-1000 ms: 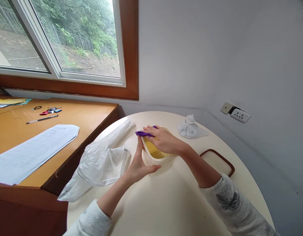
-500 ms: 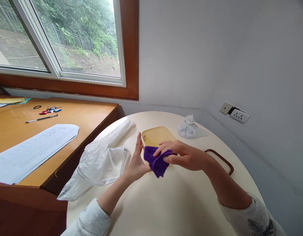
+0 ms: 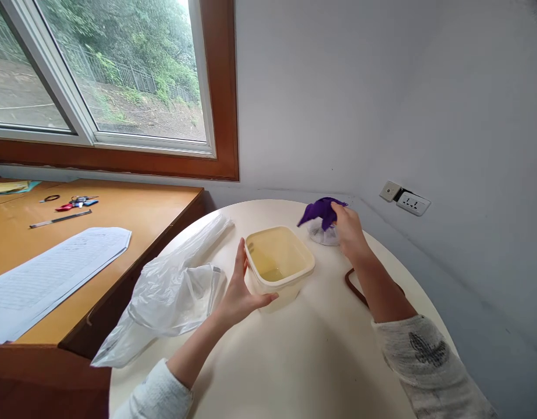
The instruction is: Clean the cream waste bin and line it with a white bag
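Note:
A pale yellow, open-topped plastic container (image 3: pixel 280 279) stands on the round table, with some yellowish liquid or tint at its bottom. My left hand (image 3: pixel 242 291) clasps its left side and near corner, thumb along the front. Farther back on the right, my right hand (image 3: pixel 349 227) pinches a purple cloth (image 3: pixel 321 210), which hangs in the air. Beneath and behind the cloth sits a tied white plastic bag (image 3: pixel 323 234), partly covered from view. Under my right forearm lies a brown rounded frame (image 3: pixel 355 288), partly hidden.
A crumpled clear plastic bag (image 3: pixel 172 291) spreads over the table's left side. On the adjoining wooden desk (image 3: pixel 132 203) are papers (image 3: pixel 63 273), a pen (image 3: pixel 61 219) and keys (image 3: pixel 79 202). A wall with a socket (image 3: pixel 413 203) bounds the right.
My right hand has carried the purple cloth from the container's front edge to above the tied bag, back and right. The container's inside now shows. My left hand stays at the container.

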`<state>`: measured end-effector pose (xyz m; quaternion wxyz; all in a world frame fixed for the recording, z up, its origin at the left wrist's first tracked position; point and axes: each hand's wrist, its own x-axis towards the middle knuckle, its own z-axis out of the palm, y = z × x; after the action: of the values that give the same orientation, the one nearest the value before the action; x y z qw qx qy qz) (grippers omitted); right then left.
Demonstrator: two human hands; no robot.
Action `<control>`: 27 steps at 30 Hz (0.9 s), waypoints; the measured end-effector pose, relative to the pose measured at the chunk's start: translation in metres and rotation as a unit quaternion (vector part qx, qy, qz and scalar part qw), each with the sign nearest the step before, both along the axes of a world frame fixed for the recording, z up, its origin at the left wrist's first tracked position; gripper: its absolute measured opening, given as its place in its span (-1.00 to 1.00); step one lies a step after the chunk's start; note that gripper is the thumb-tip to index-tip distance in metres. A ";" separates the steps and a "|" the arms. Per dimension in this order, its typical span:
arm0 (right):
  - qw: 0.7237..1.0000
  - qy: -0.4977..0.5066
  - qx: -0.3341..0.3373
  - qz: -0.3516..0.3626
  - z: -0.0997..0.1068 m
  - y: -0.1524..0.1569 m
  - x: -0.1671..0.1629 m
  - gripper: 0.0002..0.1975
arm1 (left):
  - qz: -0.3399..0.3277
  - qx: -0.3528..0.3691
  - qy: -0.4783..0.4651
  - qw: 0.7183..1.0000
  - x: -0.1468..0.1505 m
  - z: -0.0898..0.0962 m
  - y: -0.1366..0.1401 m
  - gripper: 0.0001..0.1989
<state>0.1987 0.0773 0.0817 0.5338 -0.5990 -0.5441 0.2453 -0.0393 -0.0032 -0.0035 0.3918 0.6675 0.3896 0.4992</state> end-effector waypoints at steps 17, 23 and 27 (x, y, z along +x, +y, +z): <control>0.986 -0.097 0.106 0.086 -0.053 -0.099 -0.026 -0.69 | 0.071 0.045 0.021 0.996 0.010 -0.007 0.002 0.12; 0.936 -0.245 0.191 0.163 -0.043 -0.128 -0.046 -0.59 | 0.148 0.091 0.036 0.984 0.022 -0.013 0.005 0.04; 0.964 -0.088 0.118 0.223 -0.034 -0.136 -0.053 -0.72 | 0.135 0.105 0.048 0.984 0.025 -0.009 0.011 0.06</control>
<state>0.1459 -0.0582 0.0482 0.4829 -0.4141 -0.7338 0.2385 -0.0139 0.0077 -0.0127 0.2294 0.6693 0.4400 0.5530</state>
